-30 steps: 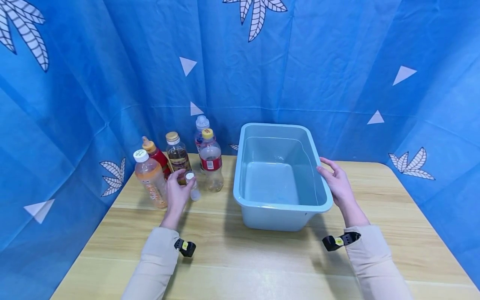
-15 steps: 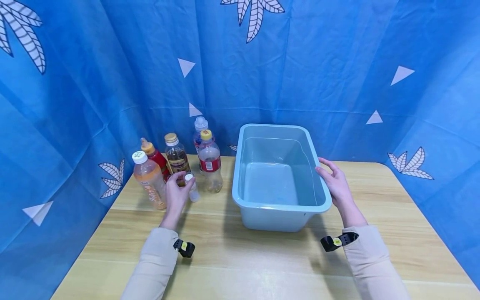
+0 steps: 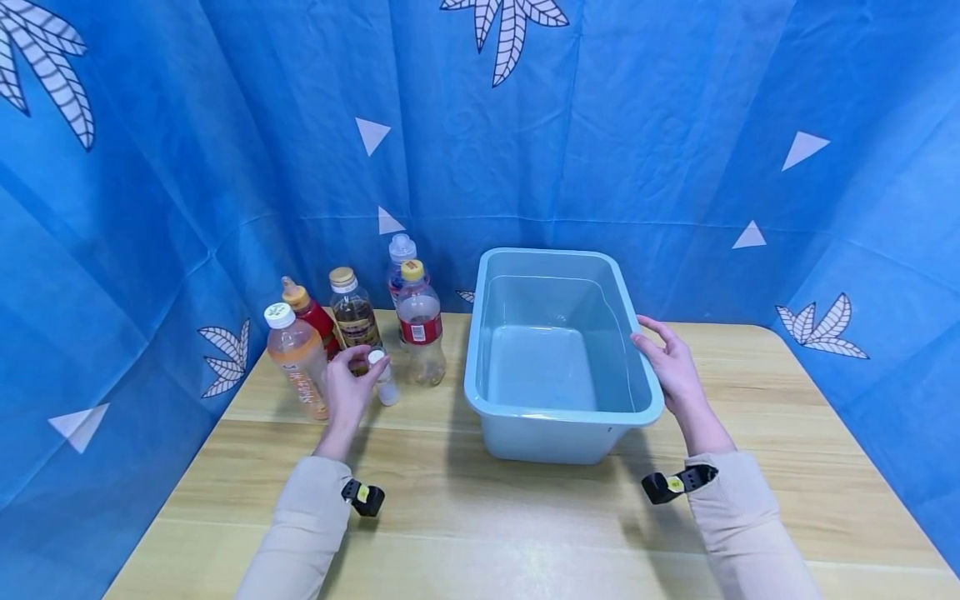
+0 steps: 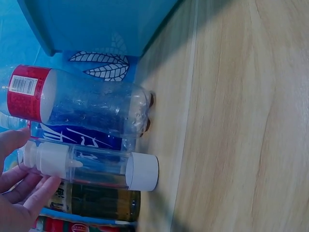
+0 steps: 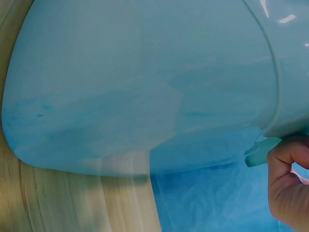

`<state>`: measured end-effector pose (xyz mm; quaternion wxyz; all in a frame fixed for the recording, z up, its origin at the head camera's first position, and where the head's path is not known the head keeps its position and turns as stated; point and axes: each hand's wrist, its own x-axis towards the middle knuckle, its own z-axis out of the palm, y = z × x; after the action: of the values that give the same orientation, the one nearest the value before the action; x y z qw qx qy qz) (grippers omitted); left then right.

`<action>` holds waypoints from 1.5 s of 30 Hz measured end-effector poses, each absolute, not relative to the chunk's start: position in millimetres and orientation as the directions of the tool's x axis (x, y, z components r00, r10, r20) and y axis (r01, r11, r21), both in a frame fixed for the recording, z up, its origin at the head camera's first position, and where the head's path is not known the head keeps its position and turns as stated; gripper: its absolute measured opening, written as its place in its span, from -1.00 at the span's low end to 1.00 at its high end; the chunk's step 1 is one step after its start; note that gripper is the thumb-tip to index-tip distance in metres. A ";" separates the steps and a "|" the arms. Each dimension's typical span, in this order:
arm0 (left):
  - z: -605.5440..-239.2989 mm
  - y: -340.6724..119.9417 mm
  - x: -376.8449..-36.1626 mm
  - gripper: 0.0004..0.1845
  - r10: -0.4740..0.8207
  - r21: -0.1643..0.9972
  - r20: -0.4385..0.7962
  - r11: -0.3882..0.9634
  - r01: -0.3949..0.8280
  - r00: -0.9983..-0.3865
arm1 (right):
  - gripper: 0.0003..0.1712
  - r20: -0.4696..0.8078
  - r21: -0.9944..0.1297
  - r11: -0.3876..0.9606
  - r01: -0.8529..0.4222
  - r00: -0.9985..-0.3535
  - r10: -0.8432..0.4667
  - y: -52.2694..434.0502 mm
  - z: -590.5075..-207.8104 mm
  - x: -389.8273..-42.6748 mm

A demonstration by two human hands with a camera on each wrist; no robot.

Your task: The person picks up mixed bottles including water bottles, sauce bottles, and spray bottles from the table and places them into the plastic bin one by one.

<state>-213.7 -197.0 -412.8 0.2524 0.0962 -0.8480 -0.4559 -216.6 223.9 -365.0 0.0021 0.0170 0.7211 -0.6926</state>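
Note:
My left hand (image 3: pixel 351 385) pinches the top of a small clear bottle (image 3: pixel 386 388) with a white cap. In the left wrist view, that clear bottle (image 4: pixel 99 166) has a white base, and thumb and fingers (image 4: pixel 36 198) lie on either side of its upper end. It stands upright on the wooden table (image 3: pixel 420 492). On the other side, my right hand (image 3: pixel 673 367) grips the right rim of a light blue plastic basin (image 3: pixel 547 437). The right wrist view shows the thumb of the right hand (image 5: pixel 289 179) over the rim, with the basin's side (image 5: pixel 120 96) filling most of the frame.
Around my left hand stand an orange-tinted bottle (image 3: pixel 298 360), a red squeeze bottle (image 3: pixel 318 318), a dark bottle with a gold cap (image 3: pixel 356 317), a red-label bottle (image 3: pixel 422 333) and a blue-label bottle (image 3: pixel 402 250). A blue curtain (image 3: pixel 637 150) closes off the back.
The head view has shifted slightly. My left hand has moved a little toward me and left, still at the small bottle's top; my right hand keeps its hold on the basin.

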 end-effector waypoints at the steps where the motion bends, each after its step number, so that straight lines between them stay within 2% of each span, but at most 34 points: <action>1: -412.7 -197.5 -213.4 -0.64 -0.393 0.822 0.340 0.565 0.068 -0.854 | -0.37 -0.027 -0.999 0.036 0.028 -0.999 0.022 223.8 -364.9 -216.5; 11: -405.5 -199.2 -206.2 -0.65 -0.381 0.833 0.307 0.550 0.053 -0.872 | -0.37 -0.040 -0.999 0.035 0.041 -0.999 0.023 223.1 -364.3 -215.4; 20: -387.6 -196.3 -195.9 -0.65 -0.303 0.781 0.381 0.610 0.129 -0.873 | -0.36 -0.049 -0.999 0.006 0.050 -0.998 0.026 224.9 -364.8 -214.7; 35: -337.8 -184.0 -170.6 -0.66 -0.168 0.772 0.405 0.590 0.237 -0.899 | -0.36 -0.054 -0.999 0.001 0.054 -0.998 0.030 222.6 -363.9 -213.9; 45: -303.3 -168.0 -157.6 -0.61 -0.109 0.750 0.403 0.608 0.260 -0.909 | -0.36 -0.046 -0.999 -0.013 0.045 -0.998 0.033 223.1 -365.5 -213.7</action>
<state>-157.6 -168.0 -303.3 0.2091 -0.0432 -0.8719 -0.4407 -213.7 223.1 -365.5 0.0045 0.0277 0.7025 -0.7111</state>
